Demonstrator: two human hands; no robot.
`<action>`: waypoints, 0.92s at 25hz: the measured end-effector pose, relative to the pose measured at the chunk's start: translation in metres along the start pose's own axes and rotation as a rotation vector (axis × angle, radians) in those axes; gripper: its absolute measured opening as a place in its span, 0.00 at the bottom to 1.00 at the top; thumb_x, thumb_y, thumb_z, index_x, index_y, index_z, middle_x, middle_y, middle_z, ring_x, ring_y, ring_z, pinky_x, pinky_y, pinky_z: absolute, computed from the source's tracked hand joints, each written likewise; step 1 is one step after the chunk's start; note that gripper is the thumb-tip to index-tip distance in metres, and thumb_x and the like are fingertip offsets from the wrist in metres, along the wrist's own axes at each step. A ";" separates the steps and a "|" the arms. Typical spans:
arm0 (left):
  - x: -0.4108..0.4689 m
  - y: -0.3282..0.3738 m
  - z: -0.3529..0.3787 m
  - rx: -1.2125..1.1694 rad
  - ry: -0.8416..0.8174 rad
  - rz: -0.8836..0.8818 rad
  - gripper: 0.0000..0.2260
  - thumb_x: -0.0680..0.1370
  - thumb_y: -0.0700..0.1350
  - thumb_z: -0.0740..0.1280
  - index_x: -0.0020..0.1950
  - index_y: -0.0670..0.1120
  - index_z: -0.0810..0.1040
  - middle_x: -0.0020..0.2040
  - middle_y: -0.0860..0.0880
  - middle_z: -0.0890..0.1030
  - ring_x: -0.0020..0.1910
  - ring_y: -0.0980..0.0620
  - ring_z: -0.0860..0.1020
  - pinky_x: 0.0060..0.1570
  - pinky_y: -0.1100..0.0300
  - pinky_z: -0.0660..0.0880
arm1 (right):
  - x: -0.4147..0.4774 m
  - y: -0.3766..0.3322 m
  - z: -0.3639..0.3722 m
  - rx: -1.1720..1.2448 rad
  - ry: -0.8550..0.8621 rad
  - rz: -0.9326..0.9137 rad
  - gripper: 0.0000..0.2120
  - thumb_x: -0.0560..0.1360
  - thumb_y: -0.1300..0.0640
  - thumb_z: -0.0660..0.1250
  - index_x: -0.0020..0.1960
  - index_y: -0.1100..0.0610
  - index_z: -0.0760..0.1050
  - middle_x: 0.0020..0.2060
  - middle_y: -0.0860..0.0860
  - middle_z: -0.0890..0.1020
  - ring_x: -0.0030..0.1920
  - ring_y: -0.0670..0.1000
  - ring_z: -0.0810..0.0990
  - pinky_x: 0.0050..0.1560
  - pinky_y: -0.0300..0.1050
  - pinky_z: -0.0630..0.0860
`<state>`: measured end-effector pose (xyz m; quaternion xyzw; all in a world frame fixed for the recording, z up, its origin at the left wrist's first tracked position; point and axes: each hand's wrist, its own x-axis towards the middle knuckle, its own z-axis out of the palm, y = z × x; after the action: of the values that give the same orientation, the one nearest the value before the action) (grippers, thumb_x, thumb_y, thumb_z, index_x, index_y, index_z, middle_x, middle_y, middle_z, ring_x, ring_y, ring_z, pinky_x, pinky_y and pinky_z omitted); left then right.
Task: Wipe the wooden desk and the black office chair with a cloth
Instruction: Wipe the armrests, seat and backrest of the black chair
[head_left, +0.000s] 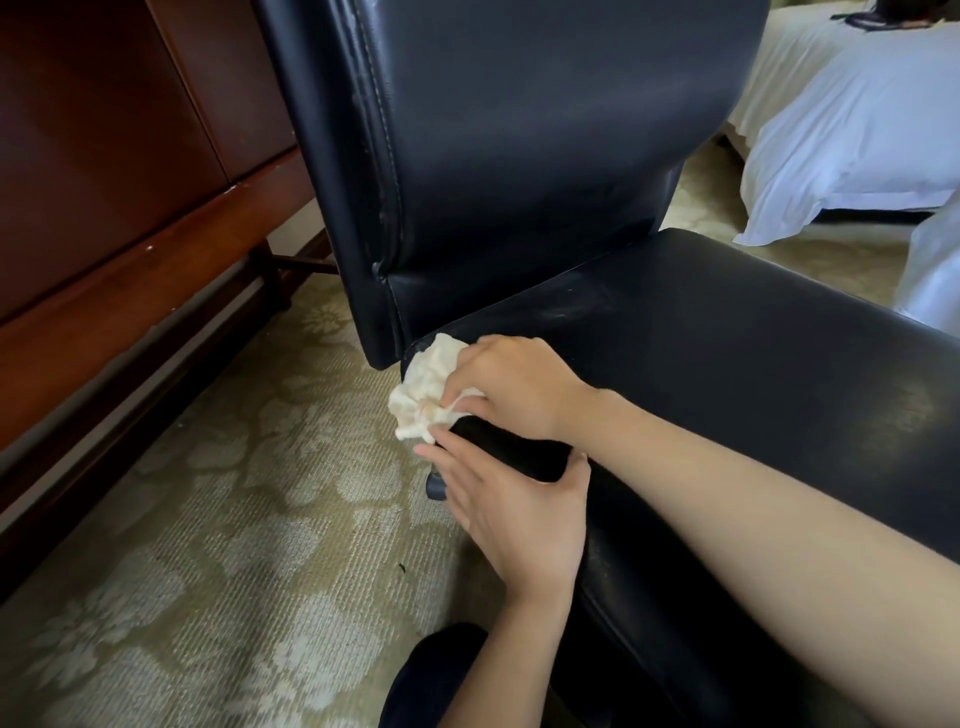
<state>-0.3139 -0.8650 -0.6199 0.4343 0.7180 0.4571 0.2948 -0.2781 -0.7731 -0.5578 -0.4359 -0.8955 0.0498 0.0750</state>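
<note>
The black office chair (545, 171) fills the middle of the view, its tall back upright and its seat stretching toward the lower right. My right hand (506, 387) grips a crumpled white cloth (428, 387) and presses it onto the seat's left rear corner, just below the backrest. My left hand (511, 512) lies against the seat's left edge below the cloth, fingers straight along the side and thumb hooked over the top. The wooden desk (114, 218) stands at the left, dark reddish brown.
Patterned beige carpet (218, 545) covers the floor left of the chair. A chair caster (435, 486) shows below the seat edge. A bed with white linen (852, 135) stands at the upper right. My dark-clothed knee (441, 675) is at the bottom.
</note>
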 end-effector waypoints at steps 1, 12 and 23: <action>0.000 -0.001 0.000 0.005 -0.008 0.001 0.58 0.66 0.56 0.75 0.76 0.42 0.34 0.77 0.40 0.36 0.77 0.46 0.44 0.74 0.54 0.44 | 0.014 -0.003 0.004 -0.013 0.018 0.027 0.11 0.79 0.52 0.62 0.59 0.44 0.78 0.53 0.48 0.78 0.56 0.50 0.75 0.47 0.44 0.68; 0.002 -0.001 0.000 0.000 -0.014 -0.004 0.53 0.70 0.55 0.72 0.77 0.44 0.35 0.77 0.43 0.36 0.77 0.49 0.41 0.73 0.55 0.43 | 0.062 0.000 0.017 -0.082 0.067 0.171 0.11 0.78 0.56 0.63 0.58 0.46 0.78 0.54 0.49 0.79 0.53 0.53 0.79 0.45 0.43 0.70; 0.002 -0.005 0.004 0.003 0.037 0.038 0.57 0.66 0.60 0.74 0.77 0.44 0.35 0.79 0.47 0.40 0.77 0.54 0.39 0.71 0.60 0.41 | -0.038 0.025 -0.015 -0.106 -0.102 -0.002 0.12 0.80 0.47 0.59 0.61 0.38 0.75 0.54 0.42 0.78 0.55 0.46 0.76 0.50 0.44 0.73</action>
<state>-0.3134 -0.8629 -0.6257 0.4400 0.7156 0.4695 0.2719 -0.2332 -0.7876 -0.5506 -0.4351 -0.9001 0.0243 0.0061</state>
